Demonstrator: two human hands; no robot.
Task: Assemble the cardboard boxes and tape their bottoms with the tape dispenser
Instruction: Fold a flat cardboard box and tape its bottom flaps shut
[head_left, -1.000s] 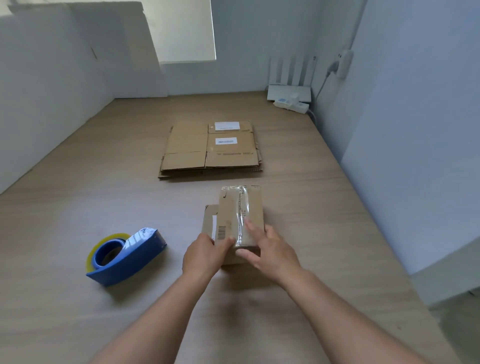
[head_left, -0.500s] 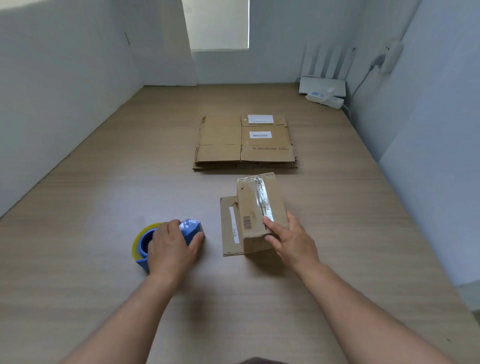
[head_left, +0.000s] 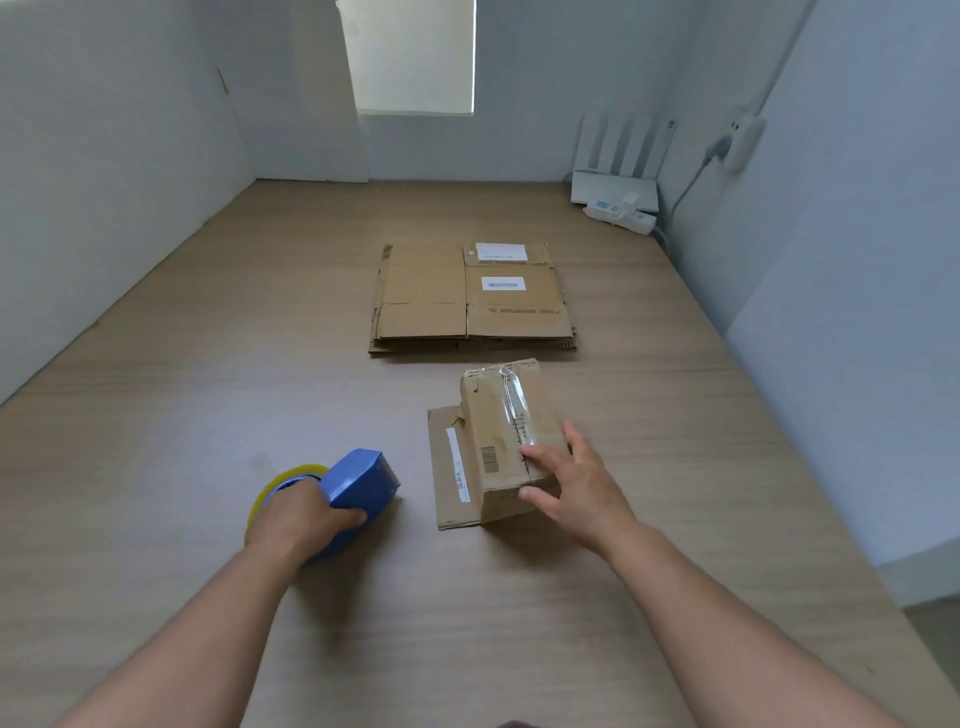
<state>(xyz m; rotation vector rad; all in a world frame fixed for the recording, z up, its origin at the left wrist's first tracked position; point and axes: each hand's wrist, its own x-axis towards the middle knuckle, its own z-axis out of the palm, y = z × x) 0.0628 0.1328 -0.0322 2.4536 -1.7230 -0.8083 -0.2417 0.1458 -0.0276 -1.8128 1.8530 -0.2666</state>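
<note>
The person showed only as two arms and two hands. The left hand and the right hand were bare, with plain knuckles and fingers. The left forearm and the right forearm were bare too, uncovered from the wrist to the lower edge of the view, and looked broader there through the wide lens. A small dark patch at the bottom edge, midway between the arms, was too small to identify.
</note>
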